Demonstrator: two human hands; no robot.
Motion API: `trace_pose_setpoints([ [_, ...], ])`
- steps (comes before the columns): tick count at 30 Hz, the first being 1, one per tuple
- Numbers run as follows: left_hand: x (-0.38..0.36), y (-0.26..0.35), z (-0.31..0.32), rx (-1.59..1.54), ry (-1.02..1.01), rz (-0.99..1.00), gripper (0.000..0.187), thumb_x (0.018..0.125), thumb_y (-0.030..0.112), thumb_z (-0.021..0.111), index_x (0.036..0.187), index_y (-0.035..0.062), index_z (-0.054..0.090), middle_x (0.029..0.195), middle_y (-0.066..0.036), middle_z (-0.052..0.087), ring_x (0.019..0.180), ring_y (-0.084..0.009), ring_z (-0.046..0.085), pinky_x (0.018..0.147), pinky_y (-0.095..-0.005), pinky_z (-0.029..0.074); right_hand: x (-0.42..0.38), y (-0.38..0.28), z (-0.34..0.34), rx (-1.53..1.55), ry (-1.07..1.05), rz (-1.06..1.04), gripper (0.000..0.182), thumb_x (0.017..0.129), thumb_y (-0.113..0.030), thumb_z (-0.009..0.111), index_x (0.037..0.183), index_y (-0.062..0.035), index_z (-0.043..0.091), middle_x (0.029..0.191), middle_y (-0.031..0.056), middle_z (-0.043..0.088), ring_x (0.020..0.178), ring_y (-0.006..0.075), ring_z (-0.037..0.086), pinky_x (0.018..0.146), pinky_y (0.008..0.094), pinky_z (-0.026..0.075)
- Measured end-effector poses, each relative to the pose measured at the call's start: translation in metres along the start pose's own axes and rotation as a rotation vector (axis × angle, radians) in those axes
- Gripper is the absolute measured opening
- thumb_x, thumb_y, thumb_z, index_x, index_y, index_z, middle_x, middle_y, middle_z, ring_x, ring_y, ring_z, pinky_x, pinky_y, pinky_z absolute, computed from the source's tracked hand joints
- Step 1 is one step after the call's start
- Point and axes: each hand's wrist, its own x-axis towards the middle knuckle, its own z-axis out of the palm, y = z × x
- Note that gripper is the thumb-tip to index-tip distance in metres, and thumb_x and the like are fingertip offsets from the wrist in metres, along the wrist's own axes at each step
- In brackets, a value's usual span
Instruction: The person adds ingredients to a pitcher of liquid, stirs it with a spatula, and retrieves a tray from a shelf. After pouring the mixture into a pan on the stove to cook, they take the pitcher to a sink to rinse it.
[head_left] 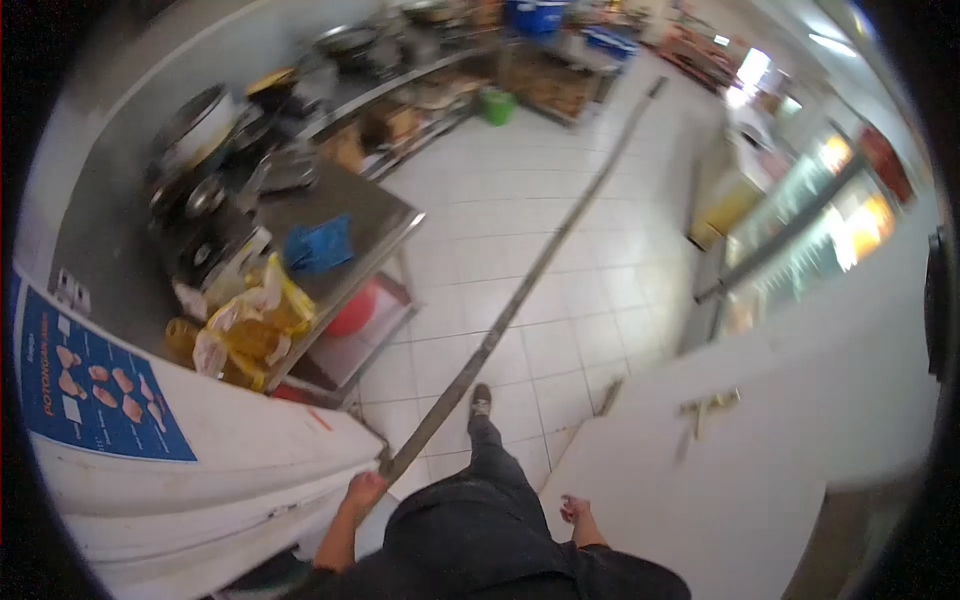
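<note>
My left hand [367, 490] is low in the view, its fingers closed beside the edge of the white door frame; what they hold, if anything, is hidden. From just above it, a long dark strip [520, 290] runs diagonally across the tiles; the view does not show whether hand and strip touch. My right hand [574, 508] hangs in front of the white door [690, 500], fingers loosely curled and apart, holding nothing. A shoe [481, 402] on the tiled floor shows just right of the strip.
At left, a metal table [375, 215] bears pots, a blue cloth [320, 243] and yellow bags [265, 315]. Beneath it is a red round object [352, 308]. A green bucket [497, 106] stands farther back. Glass-fronted cabinets [800, 225] are at right. The white door has a handle [708, 402].
</note>
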Motion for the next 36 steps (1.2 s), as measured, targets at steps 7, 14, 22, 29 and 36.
trace_pose_setpoints([
  [7, 0.138, 0.072, 0.021, 0.32, 0.247, -0.123, 0.043, 0.064, 0.046, 0.073, 0.077, 0.0054, 0.067, 0.091, -0.014, 0.065, 0.092, -0.0276, 0.06, 0.087, -0.0436, 0.044, 0.084, -0.169, 0.029, -1.357, -0.214, -0.337, 0.034, 0.087, -0.013, 0.055, 0.119, 0.0003, 0.053, 0.09, 0.0175, 0.06, 0.083, 0.0268, 0.064, 0.068, 0.0419, 0.052],
  [14, 0.232, 0.136, 0.039, 1.043, -0.224, -0.244, 0.089, 0.065, 0.059, 0.072, 0.135, 0.0118, 0.046, 0.136, -0.014, 0.048, 0.123, -0.0297, 0.048, 0.101, -0.0654, 0.027, 0.042, -0.502, 0.217, -0.47, -0.228, -0.35, 0.044, 0.088, -0.017, 0.052, 0.128, -0.0007, 0.045, 0.12, 0.025, 0.057, 0.094, 0.0322, 0.062, 0.077, 0.0462, 0.051],
  [22, 0.413, 0.376, -0.093, 0.385, -0.261, -0.032, 0.025, 0.069, 0.024, 0.064, 0.078, 0.0015, 0.071, 0.082, -0.022, 0.066, 0.078, -0.0331, 0.066, 0.069, -0.0456, 0.048, 0.082, -0.774, 0.406, -1.337, -0.136, -0.896, 0.043, 0.088, -0.033, 0.052, 0.116, -0.0018, 0.055, 0.095, 0.0149, 0.068, 0.088, 0.0278, 0.065, 0.077, 0.0431, 0.05],
  [29, 0.555, 0.674, -0.282, 0.057, 0.226, 0.352, 0.017, 0.081, 0.015, 0.052, 0.088, -0.0003, 0.055, 0.088, -0.019, 0.061, 0.087, -0.0349, 0.059, 0.077, -0.0424, 0.045, 0.151, -0.926, 0.477, -1.649, -0.237, -0.773, 0.034, 0.088, -0.027, 0.05, 0.107, -0.0012, 0.062, 0.091, 0.017, 0.068, 0.084, 0.0298, 0.066, 0.071, 0.0497, 0.048],
  [36, 0.678, 0.713, -0.34, 0.005, 0.306, 0.285, 0.018, 0.076, 0.014, 0.055, 0.085, -0.0015, 0.056, 0.084, -0.022, 0.062, 0.087, -0.0374, 0.061, 0.075, -0.045, 0.046, 0.217, -1.043, 0.576, -0.931, -0.349, -0.093, 0.019, 0.088, -0.028, 0.053, 0.09, -0.012, 0.063, 0.078, 0.0029, 0.058, 0.066, 0.0171, 0.053, 0.051, 0.0369, 0.038],
])
